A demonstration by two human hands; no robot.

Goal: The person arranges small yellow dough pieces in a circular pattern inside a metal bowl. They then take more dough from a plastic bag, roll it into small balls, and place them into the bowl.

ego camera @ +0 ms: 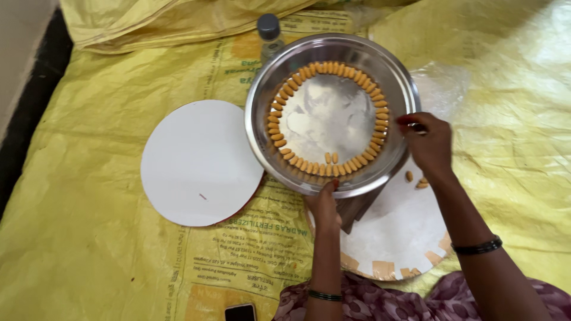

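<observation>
A round steel plate (262,104) sits in the middle of a yellow woven sheet, with a ring of small orange dough pieces (287,90) laid along its inner edge and flour dusting its centre. My left hand (324,205) grips the near rim of the plate, thumb over the edge. At the plate's right rim, my right hand (429,144) has its fingertips pinched together; whether they hold an orange piece I cannot tell. A few loose orange pieces (416,179) lie just beside that hand on a floured round board (398,238).
A plain white round board (199,163) lies left of the plate. A small clear bottle with a grey cap (269,34) stands behind the plate. A clear plastic bag (443,86) is at the right. A dark phone (239,312) lies near my lap.
</observation>
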